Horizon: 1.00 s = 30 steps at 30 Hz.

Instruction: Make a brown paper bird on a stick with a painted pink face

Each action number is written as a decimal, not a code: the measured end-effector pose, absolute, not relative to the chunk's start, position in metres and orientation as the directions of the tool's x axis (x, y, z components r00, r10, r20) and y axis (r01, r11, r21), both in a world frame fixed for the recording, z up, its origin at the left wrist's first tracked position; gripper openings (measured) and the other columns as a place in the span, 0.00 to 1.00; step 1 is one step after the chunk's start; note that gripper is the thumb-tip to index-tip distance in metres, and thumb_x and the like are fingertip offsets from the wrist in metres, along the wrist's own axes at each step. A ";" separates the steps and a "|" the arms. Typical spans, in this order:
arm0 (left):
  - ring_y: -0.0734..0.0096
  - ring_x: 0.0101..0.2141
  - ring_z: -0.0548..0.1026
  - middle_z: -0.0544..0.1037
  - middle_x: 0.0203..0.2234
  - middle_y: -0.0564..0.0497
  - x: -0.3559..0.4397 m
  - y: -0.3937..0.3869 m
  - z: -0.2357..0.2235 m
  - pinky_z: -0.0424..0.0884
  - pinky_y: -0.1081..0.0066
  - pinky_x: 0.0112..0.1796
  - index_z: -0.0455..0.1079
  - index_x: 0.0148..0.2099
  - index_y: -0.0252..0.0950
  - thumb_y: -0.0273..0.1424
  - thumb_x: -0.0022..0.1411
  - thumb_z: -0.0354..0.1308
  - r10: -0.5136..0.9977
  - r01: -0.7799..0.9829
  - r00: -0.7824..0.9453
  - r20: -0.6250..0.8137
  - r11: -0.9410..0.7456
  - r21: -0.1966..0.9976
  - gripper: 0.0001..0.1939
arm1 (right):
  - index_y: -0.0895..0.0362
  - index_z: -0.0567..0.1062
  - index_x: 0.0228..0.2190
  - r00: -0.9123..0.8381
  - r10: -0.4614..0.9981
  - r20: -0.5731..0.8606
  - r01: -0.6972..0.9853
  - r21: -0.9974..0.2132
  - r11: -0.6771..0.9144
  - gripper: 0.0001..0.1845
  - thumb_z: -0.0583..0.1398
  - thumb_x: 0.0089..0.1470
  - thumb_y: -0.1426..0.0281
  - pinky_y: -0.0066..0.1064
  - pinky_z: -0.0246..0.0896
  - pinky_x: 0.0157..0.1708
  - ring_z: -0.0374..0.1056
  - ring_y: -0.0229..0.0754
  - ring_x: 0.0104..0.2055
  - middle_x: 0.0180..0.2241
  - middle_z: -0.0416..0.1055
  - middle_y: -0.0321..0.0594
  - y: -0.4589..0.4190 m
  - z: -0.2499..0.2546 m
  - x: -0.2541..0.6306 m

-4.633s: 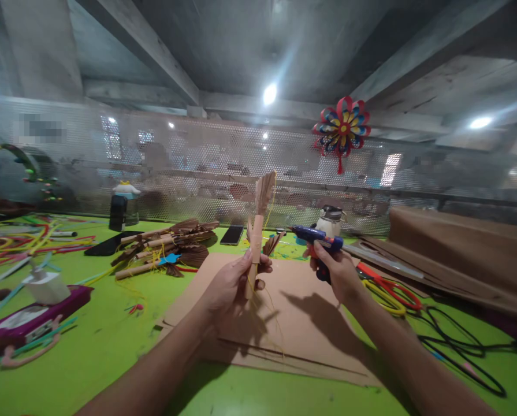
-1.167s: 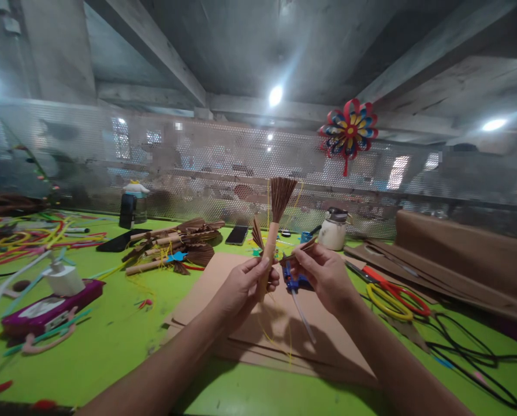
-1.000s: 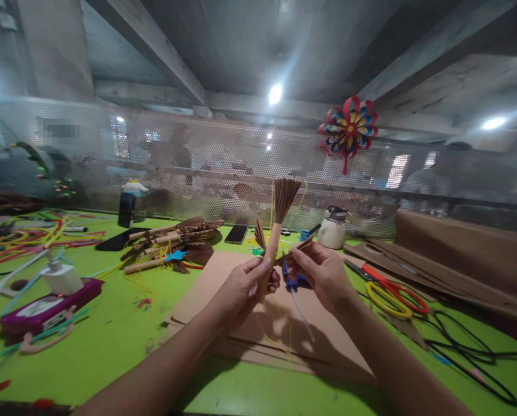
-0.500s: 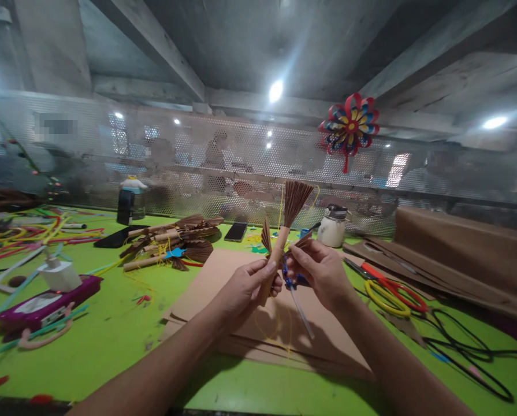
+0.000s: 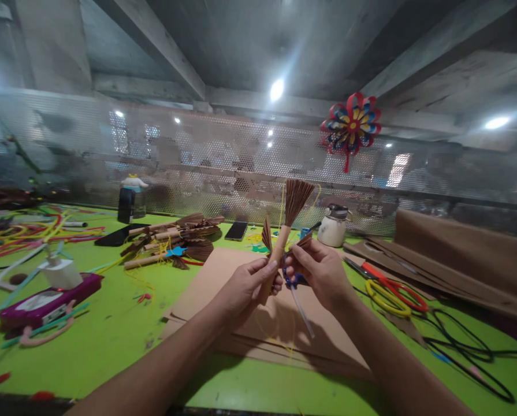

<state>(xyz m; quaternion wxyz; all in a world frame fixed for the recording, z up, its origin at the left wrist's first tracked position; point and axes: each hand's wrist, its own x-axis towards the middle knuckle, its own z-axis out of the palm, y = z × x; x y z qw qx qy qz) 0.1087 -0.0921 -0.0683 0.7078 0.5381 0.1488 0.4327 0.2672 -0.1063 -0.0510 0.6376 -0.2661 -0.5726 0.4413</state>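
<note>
My left hand (image 5: 252, 283) is closed around a rolled brown paper tube (image 5: 278, 249), held tilted above the brown paper sheets (image 5: 223, 266). A pleated dark brown fan (image 5: 298, 199) spreads from the tube's top, with thin yellow string beside it. On the tube's left side sits a smaller pleated piece (image 5: 266, 236). With its fingertips, my right hand (image 5: 323, 271) pinches another small pleated paper fan (image 5: 302, 245) against the tube's right side. Behind my right fingers shows part of a blue glue gun (image 5: 299, 279), with a clear glue stick (image 5: 302, 315) sticking out.
Left lies a pile of similar paper pieces (image 5: 163, 245); a purple power strip (image 5: 50, 306) is nearer. Yellow-handled scissors (image 5: 386, 297), red-handled scissors (image 5: 408, 292) and a black cable (image 5: 461, 346) lie right. Farther back are a phone (image 5: 236, 231) and a white jug (image 5: 333, 228).
Both hands keep nearly the same hold, and the tube with its fans has hardly shifted. The view has moved very slightly.
</note>
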 end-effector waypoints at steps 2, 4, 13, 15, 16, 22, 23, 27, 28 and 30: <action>0.75 0.28 0.65 0.70 0.27 0.48 0.109 -0.091 -0.069 0.59 0.73 0.32 0.71 0.37 0.30 0.35 0.60 0.57 0.773 -0.454 0.579 0.260 0.041 0.890 0.11 | 0.60 0.71 0.29 -0.038 0.869 0.494 -0.259 -0.844 0.469 0.10 0.62 0.50 0.65 0.26 0.63 0.21 0.67 0.34 0.22 0.23 0.71 0.36 -0.106 -0.051 0.267; 0.75 0.28 0.65 0.70 0.27 0.48 0.109 -0.091 -0.069 0.59 0.73 0.32 0.71 0.37 0.30 0.35 0.60 0.57 0.776 -0.456 0.574 0.262 0.037 0.889 0.11 | 0.60 0.71 0.29 -0.032 0.867 0.498 -0.260 -0.841 0.474 0.09 0.62 0.51 0.65 0.26 0.63 0.21 0.68 0.34 0.22 0.24 0.71 0.36 -0.106 -0.052 0.266; 0.75 0.29 0.66 0.70 0.28 0.48 0.109 -0.094 -0.067 0.60 0.73 0.33 0.70 0.38 0.30 0.34 0.61 0.57 0.785 -0.475 0.565 0.254 0.058 0.878 0.11 | 0.60 0.72 0.30 -0.009 0.858 0.514 -0.268 -0.828 0.494 0.09 0.62 0.51 0.66 0.27 0.63 0.20 0.68 0.35 0.21 0.24 0.71 0.36 -0.106 -0.052 0.264; 0.75 0.30 0.66 0.70 0.28 0.48 0.109 -0.096 -0.065 0.60 0.73 0.33 0.70 0.38 0.30 0.34 0.61 0.57 0.784 -0.482 0.566 0.254 0.064 0.874 0.11 | 0.60 0.72 0.30 -0.006 0.856 0.517 -0.278 -0.823 0.495 0.09 0.62 0.51 0.66 0.27 0.63 0.20 0.68 0.35 0.21 0.24 0.71 0.36 -0.107 -0.052 0.264; 0.75 0.30 0.66 0.70 0.28 0.48 0.108 -0.096 -0.064 0.60 0.74 0.33 0.71 0.38 0.30 0.34 0.60 0.57 0.784 -0.485 0.566 0.255 0.066 0.872 0.11 | 0.60 0.72 0.30 -0.004 0.855 0.519 -0.283 -0.820 0.497 0.09 0.62 0.51 0.66 0.27 0.63 0.20 0.68 0.35 0.21 0.24 0.71 0.36 -0.107 -0.053 0.263; 0.75 0.30 0.65 0.70 0.29 0.47 0.108 -0.098 -0.062 0.59 0.74 0.33 0.72 0.40 0.29 0.34 0.61 0.57 0.776 -0.485 0.566 0.277 0.041 0.874 0.12 | 0.60 0.72 0.29 0.019 0.851 0.525 -0.299 -0.809 0.506 0.09 0.63 0.50 0.67 0.27 0.63 0.20 0.68 0.35 0.21 0.23 0.72 0.36 -0.107 -0.053 0.262; 0.75 0.30 0.65 0.70 0.29 0.47 0.108 -0.097 -0.063 0.59 0.74 0.33 0.72 0.41 0.29 0.33 0.61 0.56 0.774 -0.484 0.567 0.281 0.037 0.875 0.12 | 0.60 0.72 0.29 0.020 0.851 0.525 -0.302 -0.808 0.505 0.08 0.63 0.50 0.67 0.27 0.63 0.21 0.68 0.34 0.21 0.23 0.72 0.36 -0.107 -0.053 0.261; 0.76 0.29 0.65 0.70 0.29 0.47 0.109 -0.094 -0.067 0.60 0.73 0.33 0.72 0.41 0.29 0.34 0.62 0.56 0.776 -0.477 0.572 0.265 0.052 0.877 0.12 | 0.60 0.72 0.29 0.038 0.862 0.506 -0.318 -0.811 0.491 0.08 0.63 0.50 0.67 0.27 0.64 0.22 0.68 0.34 0.21 0.24 0.72 0.36 -0.107 -0.053 0.259; 0.76 0.30 0.65 0.70 0.29 0.47 0.109 -0.094 -0.068 0.60 0.73 0.34 0.72 0.41 0.29 0.34 0.62 0.56 0.777 -0.480 0.570 0.266 0.052 0.876 0.12 | 0.60 0.72 0.29 0.041 0.866 0.499 -0.326 -0.812 0.484 0.08 0.63 0.50 0.67 0.27 0.65 0.22 0.68 0.34 0.22 0.24 0.72 0.36 -0.107 -0.053 0.259; 0.75 0.30 0.65 0.70 0.29 0.47 0.109 -0.094 -0.068 0.60 0.73 0.34 0.72 0.40 0.29 0.33 0.62 0.56 0.777 -0.488 0.564 0.280 0.040 0.872 0.11 | 0.60 0.72 0.28 0.044 0.872 0.488 -0.347 -0.811 0.471 0.08 0.63 0.50 0.67 0.27 0.66 0.23 0.69 0.34 0.23 0.24 0.72 0.37 -0.107 -0.053 0.258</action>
